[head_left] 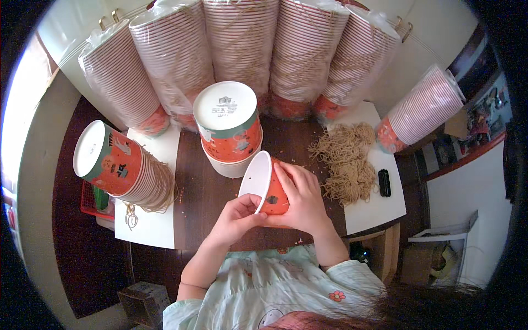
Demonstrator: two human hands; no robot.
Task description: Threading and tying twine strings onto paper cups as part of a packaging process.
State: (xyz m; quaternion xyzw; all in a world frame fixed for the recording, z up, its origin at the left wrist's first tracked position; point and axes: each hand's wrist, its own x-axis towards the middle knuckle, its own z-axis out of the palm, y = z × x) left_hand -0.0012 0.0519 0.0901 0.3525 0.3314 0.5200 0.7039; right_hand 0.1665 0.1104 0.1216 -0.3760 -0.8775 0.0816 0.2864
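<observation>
Above the table, in front of my body, I hold an orange paper bucket (278,187) with a white inside, tilted with its mouth to the left. A small dark hole shows in its wall near the rim. My left hand (237,219) pinches the rim at the near side, fingers inside and thumb outside. Around the outer wall wraps my right hand (303,201), fingers spread over the orange print. Just beyond stands a short upside-down stack of the same buckets (234,137). To the right lies a tangled heap of tan cords (349,159).
At the left stands an upside-down bucket stack (118,159) with tan cord handles hanging down. Tall plastic-wrapped stacks (242,49) line the back, and another wrapped stack (423,107) stands far right. A small black object (384,182) lies beside the cords. A red basket (91,201) is at the left.
</observation>
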